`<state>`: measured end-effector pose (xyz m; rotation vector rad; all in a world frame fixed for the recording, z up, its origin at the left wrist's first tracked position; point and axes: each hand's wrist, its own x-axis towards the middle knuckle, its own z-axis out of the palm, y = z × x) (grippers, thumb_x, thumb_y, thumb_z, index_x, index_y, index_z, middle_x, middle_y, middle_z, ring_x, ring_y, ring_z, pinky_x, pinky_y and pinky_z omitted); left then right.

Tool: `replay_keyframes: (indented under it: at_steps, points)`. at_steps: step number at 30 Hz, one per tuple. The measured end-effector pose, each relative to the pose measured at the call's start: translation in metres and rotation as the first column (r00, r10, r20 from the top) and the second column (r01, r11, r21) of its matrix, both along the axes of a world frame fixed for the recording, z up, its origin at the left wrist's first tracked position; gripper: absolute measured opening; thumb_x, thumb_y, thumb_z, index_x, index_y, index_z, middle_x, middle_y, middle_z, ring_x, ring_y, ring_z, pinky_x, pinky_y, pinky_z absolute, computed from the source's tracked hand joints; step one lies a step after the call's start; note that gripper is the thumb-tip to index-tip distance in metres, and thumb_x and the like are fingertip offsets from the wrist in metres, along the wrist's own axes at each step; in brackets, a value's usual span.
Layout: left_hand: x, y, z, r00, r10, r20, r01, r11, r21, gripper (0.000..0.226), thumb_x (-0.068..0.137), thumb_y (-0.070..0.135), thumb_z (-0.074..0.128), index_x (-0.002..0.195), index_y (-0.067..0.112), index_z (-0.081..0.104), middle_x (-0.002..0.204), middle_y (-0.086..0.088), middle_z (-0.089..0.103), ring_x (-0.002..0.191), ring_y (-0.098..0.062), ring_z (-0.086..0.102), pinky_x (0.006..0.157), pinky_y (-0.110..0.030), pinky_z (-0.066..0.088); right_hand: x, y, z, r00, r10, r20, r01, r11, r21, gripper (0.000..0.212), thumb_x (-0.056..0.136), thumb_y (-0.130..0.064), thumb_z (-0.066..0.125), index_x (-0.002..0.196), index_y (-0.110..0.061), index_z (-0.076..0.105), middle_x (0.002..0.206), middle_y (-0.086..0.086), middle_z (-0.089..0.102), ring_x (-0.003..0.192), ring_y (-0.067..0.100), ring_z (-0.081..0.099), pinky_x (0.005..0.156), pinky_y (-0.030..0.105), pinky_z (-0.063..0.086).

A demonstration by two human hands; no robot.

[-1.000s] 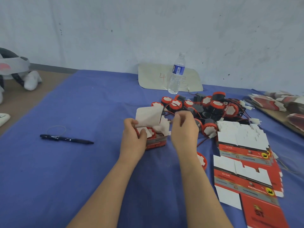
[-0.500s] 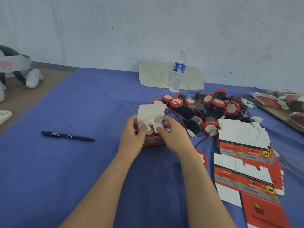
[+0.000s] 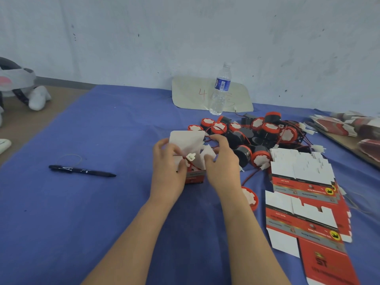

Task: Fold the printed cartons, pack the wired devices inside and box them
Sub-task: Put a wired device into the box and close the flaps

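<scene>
**Both hands wrapped round one little carton**

Left hand [image 3: 167,171] has its fingers curled round the left side of a small red-and-white printed cardboard carton [image 3: 194,177]. Its thumb is up by a white plastic connector [image 3: 191,156] that pokes out of the open top on a red wire [image 3: 193,166]. Right hand [image 3: 222,163] grips the carton's right side, with the thumb against a white side flap.

The carton stands upright on the blue cloth [image 3: 102,212], about mid-table, with its tall white lid flap up at the back. Just behind it and to the right sits a pile of round black-and-red wired devices [image 3: 257,134], and one more lies beside the right wrist. Flat printed carton blanks [image 3: 302,182] are stacked further right.

A black pen [image 3: 82,171] lies well off to the left, and a clear plastic water bottle [image 3: 220,89] stands by the wall.
</scene>
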<state>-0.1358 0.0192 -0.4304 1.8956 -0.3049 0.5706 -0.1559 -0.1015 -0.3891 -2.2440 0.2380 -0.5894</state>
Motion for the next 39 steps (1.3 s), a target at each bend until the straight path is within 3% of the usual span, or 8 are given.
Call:
replay_keyframes:
  at_steps: [5, 14, 17, 21, 25, 29, 32, 39]
  points:
    - [0.001, -0.001, 0.000, 0.994, -0.108, 0.009, 0.107, 0.991, 0.079, 0.035, 0.088, -0.006, 0.049, 0.117, 0.005, 0.064, 0.142, -0.003, 0.035, 0.124, -0.023, 0.044, 0.102, -0.033, 0.043, 0.001, -0.002, -0.001, 0.993, 0.038, -0.113, -0.045, 0.997, -0.062, 0.027, 0.093, -0.010, 0.045, 0.105, -0.025, 0.065, 0.110, 0.004, 0.064, 0.079, 0.016, 0.054, 0.064, 0.025, 0.045]
    - [0.001, -0.001, -0.003, 0.987, -0.150, -0.052, 0.150, 0.989, 0.004, 0.023, 0.097, 0.019, 0.051, 0.105, 0.013, 0.071, 0.139, 0.003, 0.032, 0.126, -0.017, 0.042, 0.101, -0.022, 0.034, -0.010, -0.003, 0.016, 0.910, 0.384, -0.158, -0.387, 0.922, 0.011, 0.026, 0.085, -0.013, 0.061, 0.108, -0.026, 0.061, 0.128, -0.004, 0.050, 0.123, 0.011, 0.043, 0.088, 0.011, 0.035]
    - [0.002, -0.001, -0.004, 0.990, -0.134, -0.033, 0.135, 0.991, 0.019, 0.025, 0.098, 0.021, 0.049, 0.103, 0.012, 0.072, 0.131, 0.013, 0.027, 0.123, -0.017, 0.045, 0.101, -0.026, 0.039, -0.012, 0.000, 0.019, 0.945, 0.326, -0.006, -0.326, 0.945, 0.012, 0.030, 0.086, -0.020, 0.067, 0.116, -0.023, 0.065, 0.137, -0.005, 0.040, 0.130, 0.012, 0.036, 0.104, 0.021, 0.033]
    - [0.004, -0.002, -0.006, 0.991, -0.122, -0.048, 0.121, 0.993, -0.013, 0.016, 0.094, 0.019, 0.057, 0.097, 0.016, 0.072, 0.131, 0.008, 0.034, 0.115, -0.028, 0.053, 0.096, -0.044, 0.048, -0.013, 0.011, 0.022, 0.969, 0.194, 0.151, -0.180, 0.978, -0.102, 0.026, 0.084, -0.036, 0.069, 0.107, -0.024, 0.071, 0.109, -0.009, 0.043, 0.109, 0.011, 0.039, 0.085, 0.007, 0.031]
    - [0.004, -0.006, -0.004, 0.984, -0.123, -0.127, 0.107, 0.987, -0.121, 0.008, 0.089, 0.021, 0.066, 0.095, 0.016, 0.068, 0.141, 0.001, 0.035, 0.115, -0.030, 0.056, 0.094, -0.048, 0.049, -0.013, 0.017, 0.022, 0.963, 0.124, 0.241, -0.102, 0.990, -0.099, 0.019, 0.086, -0.023, 0.066, 0.105, -0.023, 0.068, 0.102, -0.008, 0.047, 0.096, 0.010, 0.047, 0.083, 0.023, 0.042]
    - [-0.002, -0.007, -0.002, 0.996, 0.017, -0.093, -0.012, 0.998, 0.054, 0.015, 0.085, 0.029, 0.069, 0.079, 0.015, 0.065, 0.137, 0.001, 0.036, 0.114, -0.022, 0.046, 0.091, -0.043, 0.049, -0.013, 0.012, 0.023, 0.984, 0.077, 0.159, -0.069, 0.996, -0.059, 0.009, 0.087, -0.019, 0.063, 0.093, -0.022, 0.057, 0.081, -0.011, 0.057, 0.075, 0.009, 0.051, 0.067, 0.023, 0.043]
    - [-0.004, -0.007, 0.001, 0.996, 0.055, -0.077, -0.049, 0.995, 0.086, 0.020, 0.085, 0.035, 0.069, 0.091, 0.020, 0.057, 0.133, 0.002, 0.037, 0.111, -0.018, 0.043, 0.088, -0.037, 0.048, -0.011, 0.007, 0.020, 0.998, -0.011, 0.066, 0.021, 0.990, -0.141, 0.011, 0.088, -0.023, 0.063, 0.086, -0.024, 0.052, 0.080, -0.010, 0.056, 0.077, 0.009, 0.049, 0.059, 0.021, 0.036]
    - [-0.005, -0.007, 0.000, 0.999, 0.036, -0.028, -0.032, 0.990, 0.135, 0.017, 0.088, 0.010, 0.056, 0.091, 0.020, 0.071, 0.139, -0.001, 0.038, 0.117, -0.019, 0.039, 0.090, -0.032, 0.044, -0.006, 0.012, 0.010, 0.992, -0.104, 0.072, 0.120, 0.948, -0.296, 0.007, 0.089, -0.019, 0.058, 0.096, -0.016, 0.057, 0.100, -0.003, 0.058, 0.090, 0.014, 0.035, 0.077, 0.026, 0.032]
